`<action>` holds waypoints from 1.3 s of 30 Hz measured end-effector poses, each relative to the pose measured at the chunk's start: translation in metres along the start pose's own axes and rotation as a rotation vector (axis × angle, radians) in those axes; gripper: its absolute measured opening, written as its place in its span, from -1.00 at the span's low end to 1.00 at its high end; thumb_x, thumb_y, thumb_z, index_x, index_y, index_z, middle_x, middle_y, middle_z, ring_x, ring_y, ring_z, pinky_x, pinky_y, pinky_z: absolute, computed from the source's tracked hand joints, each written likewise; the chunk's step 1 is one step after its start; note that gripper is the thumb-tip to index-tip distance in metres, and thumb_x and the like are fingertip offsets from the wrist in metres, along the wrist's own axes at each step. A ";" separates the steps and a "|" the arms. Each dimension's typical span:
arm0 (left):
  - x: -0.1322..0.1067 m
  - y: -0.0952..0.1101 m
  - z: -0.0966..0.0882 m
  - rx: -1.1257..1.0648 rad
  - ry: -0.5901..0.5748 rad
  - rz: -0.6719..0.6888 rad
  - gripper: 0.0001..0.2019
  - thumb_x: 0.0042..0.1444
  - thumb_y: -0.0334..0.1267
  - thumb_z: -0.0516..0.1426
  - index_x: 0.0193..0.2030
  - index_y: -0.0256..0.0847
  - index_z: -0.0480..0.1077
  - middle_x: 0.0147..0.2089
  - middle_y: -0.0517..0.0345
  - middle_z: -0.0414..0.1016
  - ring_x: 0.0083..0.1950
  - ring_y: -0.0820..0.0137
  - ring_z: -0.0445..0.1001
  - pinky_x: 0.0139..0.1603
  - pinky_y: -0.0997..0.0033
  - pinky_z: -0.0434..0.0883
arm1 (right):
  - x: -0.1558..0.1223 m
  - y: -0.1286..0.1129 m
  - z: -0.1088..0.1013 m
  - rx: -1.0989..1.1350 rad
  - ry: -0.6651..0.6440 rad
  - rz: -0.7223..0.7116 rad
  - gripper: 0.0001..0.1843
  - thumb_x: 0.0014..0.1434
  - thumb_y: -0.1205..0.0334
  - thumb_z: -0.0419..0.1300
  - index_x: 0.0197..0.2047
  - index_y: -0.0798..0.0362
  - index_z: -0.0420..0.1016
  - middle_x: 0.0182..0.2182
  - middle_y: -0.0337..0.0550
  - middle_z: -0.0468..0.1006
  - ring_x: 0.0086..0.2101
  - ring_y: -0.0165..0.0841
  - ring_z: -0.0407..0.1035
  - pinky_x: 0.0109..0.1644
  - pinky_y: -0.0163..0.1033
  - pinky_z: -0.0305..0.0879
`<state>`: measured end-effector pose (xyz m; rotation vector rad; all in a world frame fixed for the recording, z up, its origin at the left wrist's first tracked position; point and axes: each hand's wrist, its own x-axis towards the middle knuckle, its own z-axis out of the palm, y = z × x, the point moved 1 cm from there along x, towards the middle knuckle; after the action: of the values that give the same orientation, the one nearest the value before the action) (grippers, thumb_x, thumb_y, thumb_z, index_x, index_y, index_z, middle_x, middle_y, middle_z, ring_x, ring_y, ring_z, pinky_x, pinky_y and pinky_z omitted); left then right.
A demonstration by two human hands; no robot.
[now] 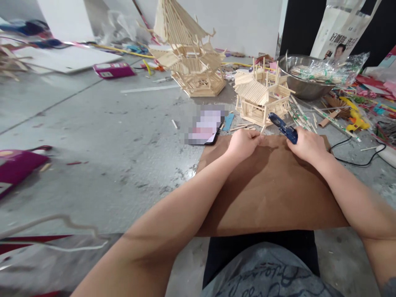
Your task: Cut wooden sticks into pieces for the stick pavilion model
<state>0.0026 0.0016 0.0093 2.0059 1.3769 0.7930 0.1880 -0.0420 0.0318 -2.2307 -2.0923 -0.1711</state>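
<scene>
My left hand (244, 143) is closed in a pinch over the far edge of the brown board (262, 198). Between its fingertips a short wooden stick (262, 129) pokes up. On the right, my right hand (307, 144) is wrapped round a dark blue glue gun (283, 127), its nose pointing left and away from me. Just beyond both hands stands a small pavilion model (258, 93) of wooden sticks, with upright posts on top. Several loose wooden sticks (243, 127) lie at its foot.
A taller stick pagoda (192, 57) stands farther back. Left of the board lies a phone (207, 127). A metal bowl (309, 88) of packed sticks sits at the back right, near a yellow glue gun (355, 117). A black cord (359, 164) runs across the floor.
</scene>
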 end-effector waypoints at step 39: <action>0.014 -0.020 -0.013 0.616 0.082 -0.143 -0.61 0.14 -0.17 -0.15 -0.27 -0.18 0.49 -0.12 0.03 0.44 -0.19 0.27 0.42 -0.32 0.37 0.28 | 0.048 0.104 0.040 -0.006 -0.020 0.329 -0.70 0.05 0.14 0.05 -0.26 0.05 0.53 -0.25 0.05 0.53 -0.21 -0.17 0.40 -0.23 -0.17 0.25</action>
<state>-0.0155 0.0226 0.0051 2.2958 1.9656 0.4141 0.2954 0.0036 0.0006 -2.5454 -1.6999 -0.1336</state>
